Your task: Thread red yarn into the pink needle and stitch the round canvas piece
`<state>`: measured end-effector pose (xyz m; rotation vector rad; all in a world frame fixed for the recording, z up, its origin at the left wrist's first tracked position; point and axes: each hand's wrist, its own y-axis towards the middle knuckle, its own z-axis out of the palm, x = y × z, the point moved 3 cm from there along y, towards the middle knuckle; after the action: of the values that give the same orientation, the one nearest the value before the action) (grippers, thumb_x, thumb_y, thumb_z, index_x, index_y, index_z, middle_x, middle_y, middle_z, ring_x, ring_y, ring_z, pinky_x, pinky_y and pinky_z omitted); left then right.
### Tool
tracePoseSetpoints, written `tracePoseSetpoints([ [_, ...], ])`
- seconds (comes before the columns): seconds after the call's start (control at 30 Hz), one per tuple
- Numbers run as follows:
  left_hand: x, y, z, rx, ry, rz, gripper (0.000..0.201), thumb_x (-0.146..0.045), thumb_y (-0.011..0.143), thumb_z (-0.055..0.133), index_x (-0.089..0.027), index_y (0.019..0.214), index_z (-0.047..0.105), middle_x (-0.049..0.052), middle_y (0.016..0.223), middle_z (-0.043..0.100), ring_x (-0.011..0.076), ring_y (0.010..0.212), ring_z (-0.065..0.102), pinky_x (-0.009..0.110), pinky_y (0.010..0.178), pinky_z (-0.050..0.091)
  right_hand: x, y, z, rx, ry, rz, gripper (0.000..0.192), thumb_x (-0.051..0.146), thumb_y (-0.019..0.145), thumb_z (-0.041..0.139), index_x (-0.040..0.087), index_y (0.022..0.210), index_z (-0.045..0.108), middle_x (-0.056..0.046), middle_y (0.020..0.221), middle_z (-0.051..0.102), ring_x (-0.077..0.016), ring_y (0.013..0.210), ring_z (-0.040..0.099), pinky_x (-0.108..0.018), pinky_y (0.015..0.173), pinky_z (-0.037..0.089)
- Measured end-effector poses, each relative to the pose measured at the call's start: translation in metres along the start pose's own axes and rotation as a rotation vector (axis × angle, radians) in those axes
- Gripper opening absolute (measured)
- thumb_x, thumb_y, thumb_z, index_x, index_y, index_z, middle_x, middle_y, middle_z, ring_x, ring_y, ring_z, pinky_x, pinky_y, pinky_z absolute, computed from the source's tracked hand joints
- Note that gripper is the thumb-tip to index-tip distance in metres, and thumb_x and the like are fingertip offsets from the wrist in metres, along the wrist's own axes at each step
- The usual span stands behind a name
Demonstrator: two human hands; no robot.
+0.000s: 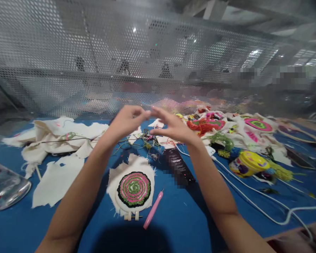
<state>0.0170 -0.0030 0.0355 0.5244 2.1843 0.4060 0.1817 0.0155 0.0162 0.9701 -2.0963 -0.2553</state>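
Hoop with a pink-and-green spiral stitched on white cloth, flat on the blue table, below and between both forearms, touched by neither hand. Pink punch needle just right of it, tip toward a dark phone. Left hand and right hand raised above the table, fingertips meeting, both pinched shut; whether on a thread, cannot tell, too blurred. White scraps at left, yarn heap and yellow tub at right, white cable trailing across. Perforated metal screen behind the table.
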Motion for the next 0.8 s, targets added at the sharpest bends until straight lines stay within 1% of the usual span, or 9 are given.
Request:
tracePoseSetpoints([
  [0.07, 0.004, 0.000, 0.013, 0.081, -0.091, -0.029, 0.034, -0.041, 0.080, 0.052, -0.015, 0.058, 0.055, -0.002, 0.054, 0.051, 0.0111, 0.051, 0.047, 0.023, 0.052, 0.035, -0.001, 0.005, 0.018, 0.116, 0.132, 0.024, 0.036, 0.034, 0.080, 0.060, 0.014, 0.110, 0.059, -0.005, 0.081, 0.067, -0.0166, 0.076, 0.062, -0.029, 0.070, 0.048],
  [0.13, 0.016, -0.001, 0.006, 0.076, -0.192, -0.100, 0.032, -0.039, 0.079, 0.056, -0.015, 0.057, 0.056, -0.003, 0.052, 0.050, 0.0099, 0.049, 0.046, 0.023, 0.050, 0.033, -0.012, 0.003, 0.015, 0.141, 0.190, 0.122, 0.024, 0.032, 0.085, 0.051, 0.013, 0.090, 0.065, 0.001, 0.054, 0.056, -0.0107, 0.052, 0.053, -0.025, 0.055, 0.043],
  [0.27, 0.037, -0.010, -0.039, -0.041, -0.633, -0.296, 0.029, -0.024, 0.082, 0.055, -0.016, 0.055, 0.049, -0.003, 0.051, 0.049, 0.0094, 0.056, 0.053, 0.023, 0.061, 0.043, -0.035, -0.013, -0.029, 0.035, 0.433, 0.218, 0.022, 0.035, 0.080, 0.058, 0.014, 0.078, 0.066, 0.007, 0.044, 0.040, -0.0056, 0.041, 0.035, -0.022, 0.042, 0.026],
  [0.37, 0.043, -0.024, -0.074, -0.030, -0.819, -0.391, 0.031, -0.025, 0.087, 0.051, -0.017, 0.057, 0.045, -0.006, 0.046, 0.035, 0.0039, 0.041, 0.038, 0.018, 0.048, 0.038, -0.045, -0.027, -0.062, -0.085, 0.510, 0.251, 0.021, 0.037, 0.076, 0.064, 0.016, 0.076, 0.066, 0.009, 0.042, 0.031, -0.0049, 0.039, 0.027, -0.023, 0.041, 0.019],
  [0.43, 0.048, -0.036, -0.095, -0.084, -0.792, -0.456, 0.032, -0.028, 0.087, 0.053, -0.017, 0.059, 0.045, -0.008, 0.044, 0.028, 0.0021, 0.036, 0.020, 0.015, 0.035, 0.018, -0.049, -0.037, -0.078, -0.133, 0.506, 0.262, 0.022, 0.039, 0.073, 0.067, 0.017, 0.075, 0.067, 0.009, 0.042, 0.028, -0.0050, 0.039, 0.024, -0.024, 0.042, 0.016],
  [0.5, 0.054, -0.047, -0.114, -0.192, -0.690, -0.474, 0.028, -0.031, 0.081, 0.060, -0.016, 0.061, 0.049, -0.008, 0.044, 0.027, 0.0029, 0.037, 0.018, 0.017, 0.035, 0.011, -0.055, -0.049, -0.092, -0.150, 0.469, 0.301, 0.025, 0.042, 0.070, 0.069, 0.017, 0.069, 0.067, 0.008, 0.043, 0.030, -0.0055, 0.040, 0.026, -0.026, 0.044, 0.016],
  [0.6, 0.064, -0.062, -0.136, -0.328, -0.537, -0.496, 0.020, -0.030, 0.070, 0.072, -0.017, 0.080, 0.061, -0.008, 0.045, 0.032, 0.0044, 0.041, 0.023, 0.019, 0.038, 0.012, -0.071, -0.073, -0.116, -0.197, 0.332, 0.421, 0.035, 0.047, 0.061, 0.075, 0.017, 0.054, 0.060, 0.003, 0.046, 0.038, -0.0068, 0.043, 0.030, -0.029, 0.046, 0.018],
  [0.7, 0.072, -0.072, -0.149, -0.401, -0.409, -0.560, 0.026, -0.022, 0.070, 0.072, -0.018, 0.093, 0.062, -0.007, 0.051, 0.041, 0.0047, 0.045, 0.031, 0.018, 0.042, 0.020, -0.095, -0.098, -0.147, -0.373, 0.157, 0.558, 0.032, 0.044, 0.062, 0.073, 0.018, 0.052, 0.057, 0.001, 0.051, 0.042, -0.0090, 0.045, 0.034, -0.031, 0.047, 0.024],
  [0.8, 0.079, -0.076, -0.156, -0.467, -0.231, -0.643, 0.022, -0.016, 0.073, 0.065, -0.016, 0.095, 0.063, -0.006, 0.058, 0.047, 0.0046, 0.050, 0.038, 0.018, 0.047, 0.026, -0.123, -0.120, -0.178, -0.567, -0.420, 0.816, 0.018, 0.029, 0.074, 0.062, 0.017, 0.061, 0.064, -0.004, 0.051, 0.046, -0.0133, 0.045, 0.039, -0.034, 0.048, 0.030],
])
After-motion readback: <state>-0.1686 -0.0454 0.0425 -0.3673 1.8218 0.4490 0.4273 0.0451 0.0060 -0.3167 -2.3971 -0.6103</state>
